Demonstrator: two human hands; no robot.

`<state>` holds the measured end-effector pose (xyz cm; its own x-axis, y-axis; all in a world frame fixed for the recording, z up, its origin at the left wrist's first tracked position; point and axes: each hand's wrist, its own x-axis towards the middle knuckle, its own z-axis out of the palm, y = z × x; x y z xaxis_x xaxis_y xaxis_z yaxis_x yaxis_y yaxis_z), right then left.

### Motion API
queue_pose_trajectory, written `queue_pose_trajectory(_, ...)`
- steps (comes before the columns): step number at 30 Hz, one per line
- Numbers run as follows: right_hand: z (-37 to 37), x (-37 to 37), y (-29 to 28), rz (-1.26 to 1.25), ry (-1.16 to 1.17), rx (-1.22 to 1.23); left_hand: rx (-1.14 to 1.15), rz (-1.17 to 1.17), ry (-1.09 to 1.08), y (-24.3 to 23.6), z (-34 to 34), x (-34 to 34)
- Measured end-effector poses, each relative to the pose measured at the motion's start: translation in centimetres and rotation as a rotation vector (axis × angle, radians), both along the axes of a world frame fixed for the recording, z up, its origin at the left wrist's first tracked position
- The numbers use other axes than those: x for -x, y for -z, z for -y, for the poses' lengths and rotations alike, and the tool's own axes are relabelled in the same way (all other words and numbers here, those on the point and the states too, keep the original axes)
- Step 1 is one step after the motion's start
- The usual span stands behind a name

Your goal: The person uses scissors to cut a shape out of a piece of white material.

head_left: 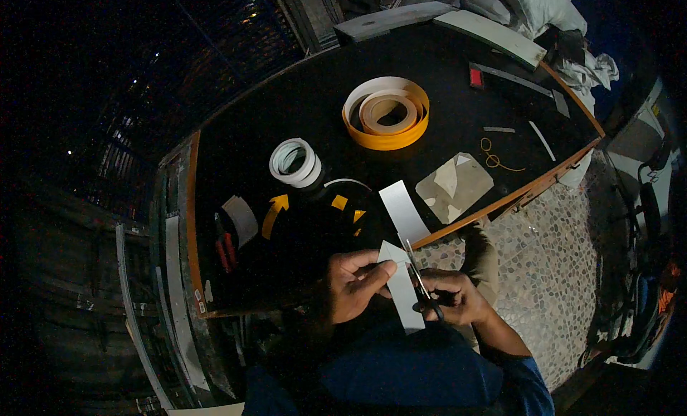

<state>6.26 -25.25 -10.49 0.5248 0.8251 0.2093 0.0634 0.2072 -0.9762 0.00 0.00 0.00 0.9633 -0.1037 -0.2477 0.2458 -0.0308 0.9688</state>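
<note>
Left hand (352, 286): thumb and fingers pinch a flat white strip (409, 307), smooth and straight-sided, its upper end pointed like an arrowhead.
Right hand (461, 300): fingers curl around the dark handles of a pair of scissors (414, 264), slim metal blades beside the strip's right edge, near the table's front corner; whether the blades touch it cannot be told.
Table (308, 94): matt black top, brown edging; a silvery-white panel (404, 210) lies by the near edge, just beyond the blades.
Coils: a broad yellow band (386, 142), white inside, circles a tan roll (371, 115); glossy white rings (295, 174) are stacked nearby.
Yellow pieces: a bent arrow (273, 217) and a small square scrap (340, 201) lie left of the panel.
Left side: a red-handled tool (227, 250) rests beside curved grey pieces (242, 220).
Right side: a dull grey sheet (458, 198) bears torn pale scraps; a thin yellow loop (489, 157) lies beyond.
Floor (533, 301): pebble-patterned, below the table's right edge.
</note>
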Motion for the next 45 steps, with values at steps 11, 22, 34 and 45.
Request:
queue_pose_trajectory(11,-0.5,-0.3,-0.9,0.223,0.09,0.017,0.048,0.002,-0.055,1.0,-0.3,0.2)
queue_pose_trajectory(22,-0.4,-0.1,-1.9,0.304,0.126,0.131,0.099,0.026,-0.039,1.9,-0.8,0.2)
queue_pose_trajectory(34,-0.7,0.0,-2.0,0.304,0.132,0.078,0.107,0.047,-0.06,2.1,-0.6,0.4)
queue_pose_trajectory(45,-0.6,0.0,-1.8,0.288,0.125,0.105,0.105,0.037,-0.082,2.1,-0.5,0.6)
